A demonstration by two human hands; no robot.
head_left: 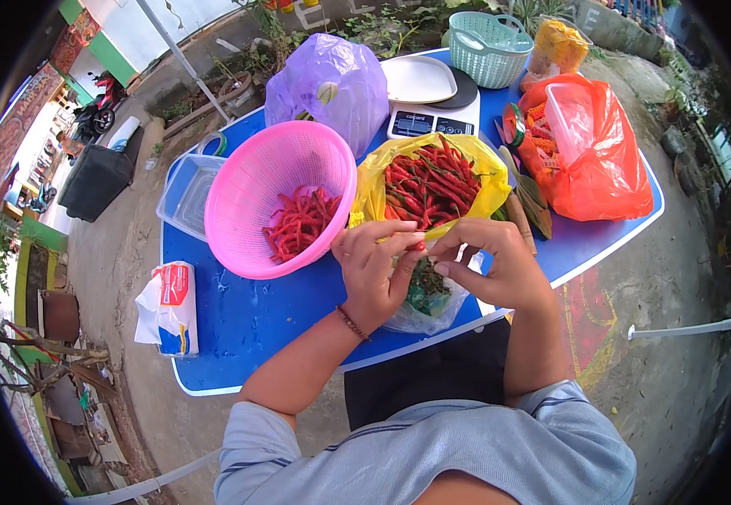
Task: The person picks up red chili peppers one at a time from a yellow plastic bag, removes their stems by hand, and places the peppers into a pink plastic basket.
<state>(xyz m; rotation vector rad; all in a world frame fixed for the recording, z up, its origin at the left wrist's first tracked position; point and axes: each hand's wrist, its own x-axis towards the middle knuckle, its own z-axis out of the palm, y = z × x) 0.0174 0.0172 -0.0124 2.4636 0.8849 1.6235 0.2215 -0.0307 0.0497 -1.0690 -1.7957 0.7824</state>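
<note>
My left hand [374, 268] is closed on a red chili [417, 246], of which only a small part shows between the fingers. Close beside it, my right hand [497, 263] is pinched, thumb against fingertips; whatever it holds is too small to make out. Under both hands is a clear plastic bag [438, 315] with green chili stems [429, 282] in it. Just beyond them, a yellow plastic bag [371, 178] stands open, full of red chilies [433, 181]. To the left, a pink mesh basket [252, 181] tilts and holds more red chilies [300, 222].
On the blue table [239, 311] are a tissue pack [178, 307], a clear container [188, 195], a purple bag [332, 80] and a kitchen scale [434, 120]. A green basket [490, 55], a red bag [597, 160] and a wooden-handled tool [520, 223] are farther right.
</note>
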